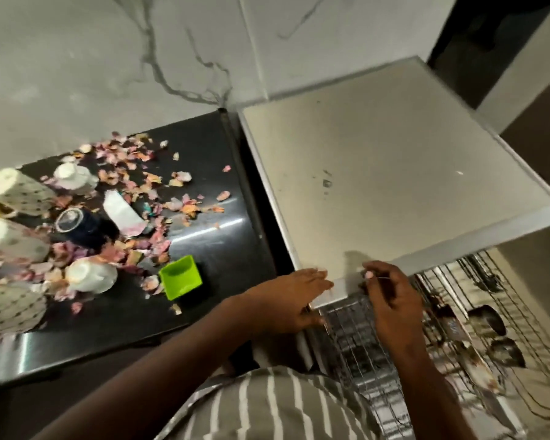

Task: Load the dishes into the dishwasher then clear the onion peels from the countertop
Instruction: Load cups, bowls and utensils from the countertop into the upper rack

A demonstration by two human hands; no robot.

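Pink and tan onion peels (134,163) are strewn over the black countertop (223,242) among the dishes. Those are two overturned white cups (91,274), dotted mugs (16,188) at the left edge, a dark jar (80,225) and a green square container (180,276). To the right stands the dishwasher with a pale flat top panel (394,173), and a wire rack (356,341) is pulled out below it. My left hand (286,296) lies with straight fingers against the panel's front left corner. My right hand (391,300) has curled fingers at the panel's front edge and pinches a thin rack wire.
Ladles (486,319) and other utensils lie in the rack's right part. A marbled white wall (108,74) rises behind the counter. A narrow gap separates the counter's right edge from the dishwasher. A striped shirt fills the bottom middle of the view.
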